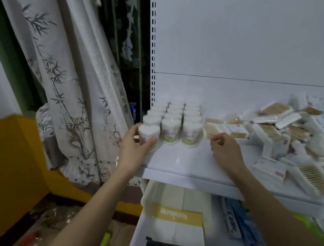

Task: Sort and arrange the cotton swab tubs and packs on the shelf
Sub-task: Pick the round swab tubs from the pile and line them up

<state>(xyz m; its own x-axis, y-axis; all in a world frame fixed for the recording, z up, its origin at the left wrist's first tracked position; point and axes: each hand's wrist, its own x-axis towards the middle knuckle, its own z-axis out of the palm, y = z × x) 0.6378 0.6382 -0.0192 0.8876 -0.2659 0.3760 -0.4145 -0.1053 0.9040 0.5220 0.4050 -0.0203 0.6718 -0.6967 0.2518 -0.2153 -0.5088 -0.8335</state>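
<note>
Gripping a heart-shaped tub (149,136) at frame centre-left, the left hand (134,147) has its thumb curled on the near face and its fingers wrapped behind the left side. This tub stands at the front-left corner of three rows of tubs (173,120) on the white shelf (180,160). Right hand (225,150), centre frame: fingers curled, seemingly pinching a single thin stick (217,141), though blur leaves this uncertain. Flat swab packs (287,131) lie heaped loosely at right, well apart from the tubs. Bamboo-print curtain (65,82), upper left.
</note>
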